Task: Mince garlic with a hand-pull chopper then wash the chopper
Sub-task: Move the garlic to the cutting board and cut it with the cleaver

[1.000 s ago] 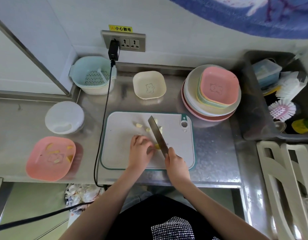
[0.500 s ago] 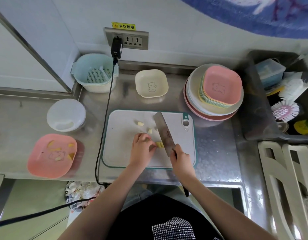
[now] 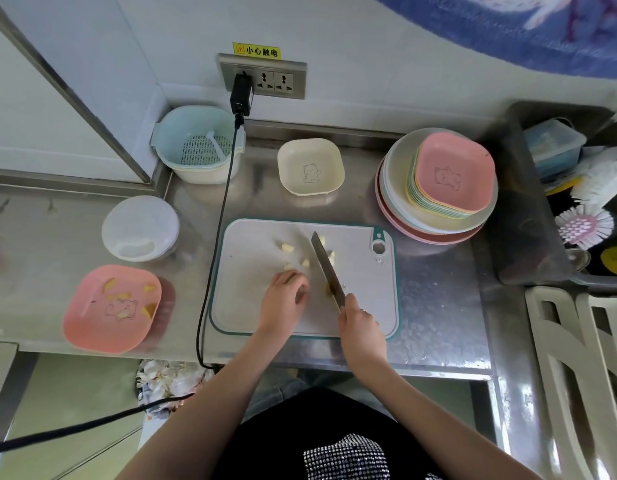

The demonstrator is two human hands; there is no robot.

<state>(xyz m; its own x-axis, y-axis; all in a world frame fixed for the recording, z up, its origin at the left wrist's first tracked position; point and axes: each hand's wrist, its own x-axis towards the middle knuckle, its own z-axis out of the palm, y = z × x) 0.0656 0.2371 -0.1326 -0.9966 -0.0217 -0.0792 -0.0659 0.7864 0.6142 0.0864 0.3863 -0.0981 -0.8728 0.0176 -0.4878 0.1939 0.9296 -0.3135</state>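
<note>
A white cutting board point(image 3: 251, 306) with a teal rim lies on the steel counter in front of me. Several pale garlic pieces point(image 3: 288, 248) are scattered on its far half. My right hand point(image 3: 360, 325) grips the handle of a cleaver point(image 3: 326, 268), whose blade stands edge-down across the board. My left hand point(image 3: 284, 294) has its fingers curled on a garlic piece just left of the blade. The round white hand-pull chopper point(image 3: 140, 228) sits on the counter to the left of the board, lid on.
A pink dish point(image 3: 92, 327) with garlic scraps sits front left. A colander basket point(image 3: 196, 147) and cream dish point(image 3: 310, 168) stand at the back, stacked plates point(image 3: 435, 188) at right. A black cable point(image 3: 213, 258) hangs past the board's left edge. A sink point(image 3: 529, 209) with brushes is far right.
The cleaver blade turned from lying flatter to standing on its edge. My left hand drew back slightly from the blade, still holding garlic.
</note>
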